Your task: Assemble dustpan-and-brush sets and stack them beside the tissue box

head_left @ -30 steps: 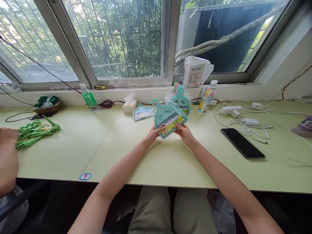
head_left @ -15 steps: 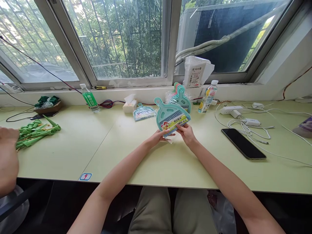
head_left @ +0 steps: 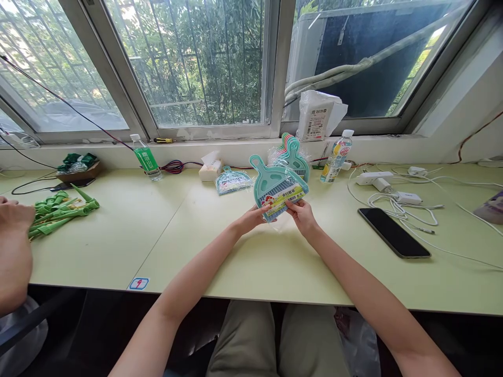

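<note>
We gripped a mint-green, fan-shaped plastic dustpan [head_left: 272, 178] low between left hand [head_left: 253, 219] and right hand [head_left: 302, 215], apparently so its yellow printed label [head_left: 283, 197] faced us, before the upright multicoloured plastic dustpan stack [head_left: 293, 152].

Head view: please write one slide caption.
Left hand and right hand hold a fan-shaped teal plastic dustpan above a pale green table.
</note>
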A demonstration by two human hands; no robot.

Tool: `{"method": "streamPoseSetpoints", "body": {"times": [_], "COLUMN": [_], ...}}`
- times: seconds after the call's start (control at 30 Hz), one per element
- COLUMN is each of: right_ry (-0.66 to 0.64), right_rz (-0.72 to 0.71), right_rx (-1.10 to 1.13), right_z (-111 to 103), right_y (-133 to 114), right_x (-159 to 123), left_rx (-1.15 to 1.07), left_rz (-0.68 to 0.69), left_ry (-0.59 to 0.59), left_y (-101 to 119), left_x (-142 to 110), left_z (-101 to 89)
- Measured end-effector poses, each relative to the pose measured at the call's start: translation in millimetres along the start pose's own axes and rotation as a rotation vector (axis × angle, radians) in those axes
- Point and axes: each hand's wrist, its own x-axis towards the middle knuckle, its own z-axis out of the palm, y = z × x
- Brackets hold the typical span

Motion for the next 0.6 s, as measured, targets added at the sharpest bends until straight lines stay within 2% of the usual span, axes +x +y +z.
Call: {"method": "streamPoseSetpoints", "body": {"times": [0.1,0.17,0.3,0.47,0.53,0.6], "right_ry": [-0.016,-0.015,-0.001,-0.088,-0.143,-0.214], "right_rz": [-0.019,-0.017,0.011,0.081,0.119,0.157], "right_rx": [0.002,0.010,0.010,0.004,-0.012,-0.037], "right_z": [0.7,0.9,1.2,6.4,10.6,15.7], "right_y": [-6.2,-8.1,-7.8,-9.6,-9.3,-6.8], "right_x": [-0.1,0.2,0.6,-3.8,-8.1,-14.0], "left_rx": [0.015,0.002,-0.083,-0.412,-0.417,-0.301], "left_rz": [-0.027,-0.014,0.044,0.173,0.221,0.217], "left_ry": [-0.111,-0.110,0.004,0.099,0.173,0.226], "left_y": [-2.0,-3.3,2.1,23.7,29.8,31.1], "left_x": [-1.9,-0.8,2.5,-0.6,-3.0,-5.9], "left_z": [3.7,5.5,1.0,-19.4,-26.6,-28.7]}}
